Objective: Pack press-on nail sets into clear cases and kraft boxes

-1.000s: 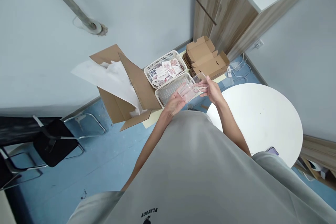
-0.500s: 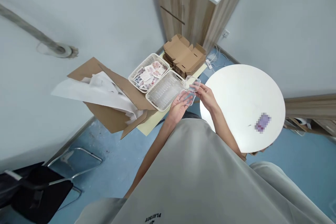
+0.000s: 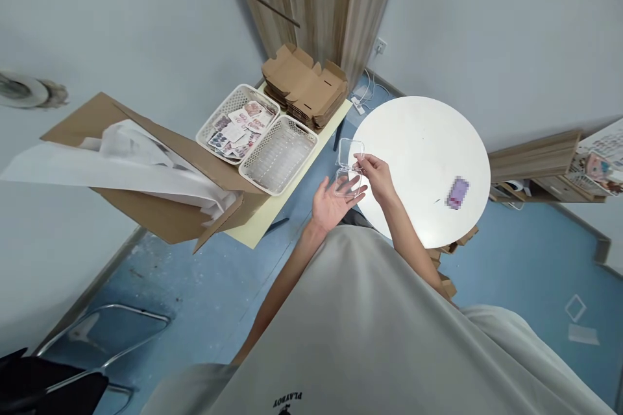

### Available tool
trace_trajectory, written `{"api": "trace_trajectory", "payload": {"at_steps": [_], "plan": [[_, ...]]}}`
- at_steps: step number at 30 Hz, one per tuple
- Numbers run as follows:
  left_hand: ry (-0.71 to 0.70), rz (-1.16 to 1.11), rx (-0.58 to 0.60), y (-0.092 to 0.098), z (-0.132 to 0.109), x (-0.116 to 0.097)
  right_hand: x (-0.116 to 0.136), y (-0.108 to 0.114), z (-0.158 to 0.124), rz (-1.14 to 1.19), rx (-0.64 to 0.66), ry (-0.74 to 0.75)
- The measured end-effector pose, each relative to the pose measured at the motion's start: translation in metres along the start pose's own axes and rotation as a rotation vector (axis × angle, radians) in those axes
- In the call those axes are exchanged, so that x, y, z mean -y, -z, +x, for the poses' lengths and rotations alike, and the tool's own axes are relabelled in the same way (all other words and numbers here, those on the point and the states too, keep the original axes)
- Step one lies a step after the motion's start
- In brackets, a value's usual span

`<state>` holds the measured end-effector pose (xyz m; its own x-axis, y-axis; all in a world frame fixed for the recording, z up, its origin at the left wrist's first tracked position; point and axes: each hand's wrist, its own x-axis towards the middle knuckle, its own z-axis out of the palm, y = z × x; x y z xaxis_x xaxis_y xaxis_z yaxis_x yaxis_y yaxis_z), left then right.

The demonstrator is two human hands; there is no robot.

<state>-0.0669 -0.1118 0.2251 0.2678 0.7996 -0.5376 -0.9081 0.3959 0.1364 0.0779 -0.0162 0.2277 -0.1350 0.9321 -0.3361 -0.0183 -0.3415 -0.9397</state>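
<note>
A clear plastic hinged case [image 3: 348, 150] hangs unfolded in front of me, its two halves joined in the middle. My right hand [image 3: 377, 176] pinches it near the hinge on the right side. My left hand [image 3: 333, 203] lies palm up with fingers spread, just under the lower half; whether it touches the case I cannot tell. To the left, a white basket [image 3: 301, 176] holds a layer of similar clear plastic pieces. Beside it, another white basket [image 3: 204, 129] contains several printed cards or stickers [image 3: 241, 128].
Both baskets and a stack of flat cardboard boxes [image 3: 306, 86] are on a yellow table [image 3: 249, 232]. An open carton [image 3: 160, 220] with white paper leans at the left. A round white table [image 3: 413, 142] bears a blurred purple object [image 3: 457, 192]. A folding chair [image 3: 58, 376] stands lower left.
My view has turned right, toward the round table. My left hand has let go of the case and spread its fingers, while my right hand keeps its pinch.
</note>
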Motion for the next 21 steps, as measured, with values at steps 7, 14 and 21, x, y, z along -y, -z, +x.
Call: {"api": "trace_trajectory", "payload": {"at_steps": [7,14,21], "plan": [[-0.052,0.234,0.044,0.003,0.002,0.022,-0.014,0.014,-0.016,-0.057,-0.037,-0.006],[-0.172,0.332,-0.006,0.002,0.001,0.028,-0.016,0.017,-0.028,-0.168,-0.108,0.123],[-0.376,0.439,-0.079,-0.004,0.016,0.044,0.0,0.005,-0.052,-0.232,0.103,0.246]]}}
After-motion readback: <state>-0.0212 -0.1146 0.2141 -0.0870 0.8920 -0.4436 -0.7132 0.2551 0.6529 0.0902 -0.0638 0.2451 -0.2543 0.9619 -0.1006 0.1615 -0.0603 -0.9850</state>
